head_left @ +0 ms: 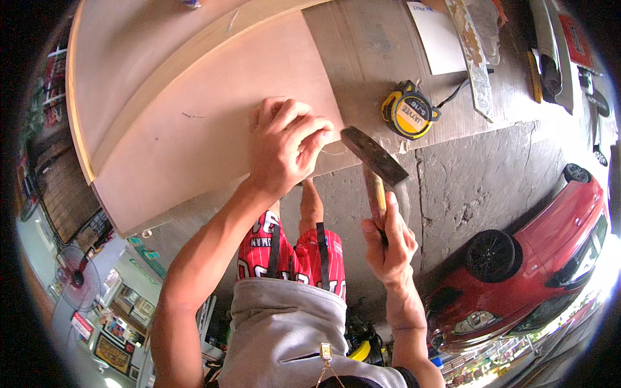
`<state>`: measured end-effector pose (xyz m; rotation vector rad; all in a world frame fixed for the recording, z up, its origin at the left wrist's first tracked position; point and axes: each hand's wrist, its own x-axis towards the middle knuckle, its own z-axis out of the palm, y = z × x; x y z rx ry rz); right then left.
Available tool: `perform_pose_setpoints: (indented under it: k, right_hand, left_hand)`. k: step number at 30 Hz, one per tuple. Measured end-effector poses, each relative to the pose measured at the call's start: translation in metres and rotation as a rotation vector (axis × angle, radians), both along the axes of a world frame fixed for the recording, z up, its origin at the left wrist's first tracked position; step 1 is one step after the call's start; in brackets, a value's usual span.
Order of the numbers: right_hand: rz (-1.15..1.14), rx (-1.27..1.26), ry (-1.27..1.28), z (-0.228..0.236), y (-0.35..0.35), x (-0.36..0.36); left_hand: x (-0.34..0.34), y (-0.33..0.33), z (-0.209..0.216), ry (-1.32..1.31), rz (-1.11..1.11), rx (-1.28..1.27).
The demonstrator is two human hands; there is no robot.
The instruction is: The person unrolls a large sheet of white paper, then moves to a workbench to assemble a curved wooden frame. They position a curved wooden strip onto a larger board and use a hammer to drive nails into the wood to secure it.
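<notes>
Head view: the left hand [284, 145] rests on the plywood panel [213, 123] near its right edge, fingers pinched together on something too small to identify, possibly a nail, while the right hand [390, 249] is clamped on the wooden handle of the hammer [375, 161], its dark head raised just beside the left fingertips. The panel lies on the concrete floor [479, 174] with a yellow tape measure [409, 110] near its edge. For a sound strike, keep the hammer face square, start with light taps, and hold the pinching fingers low and clear of the head.
</notes>
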<state>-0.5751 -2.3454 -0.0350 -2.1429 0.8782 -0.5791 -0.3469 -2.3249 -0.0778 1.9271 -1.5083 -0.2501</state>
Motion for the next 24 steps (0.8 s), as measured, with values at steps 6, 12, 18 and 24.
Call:
perform_pose_setpoints:
  k: [6, 12, 18, 24]
  right_hand:
    - [0.038, -0.011, 0.093, 0.01, -0.004, 0.001]
    - [0.036, 0.206, 0.272, 0.006, -0.001, 0.003]
    - [0.022, -0.036, 0.073, -0.001, 0.009, 0.003]
    - [-0.15, -0.042, 0.041, 0.004, 0.016, -0.001]
  left_hand:
    - [0.0, 0.0, -0.003, 0.015, 0.023, -0.016]
    - [-0.002, 0.002, -0.008, 0.013, 0.052, -0.015]
    - [0.001, 0.003, -0.008, -0.018, 0.039, -0.06]
    - [0.008, 0.013, -0.013, 0.33, 0.116, -0.233]
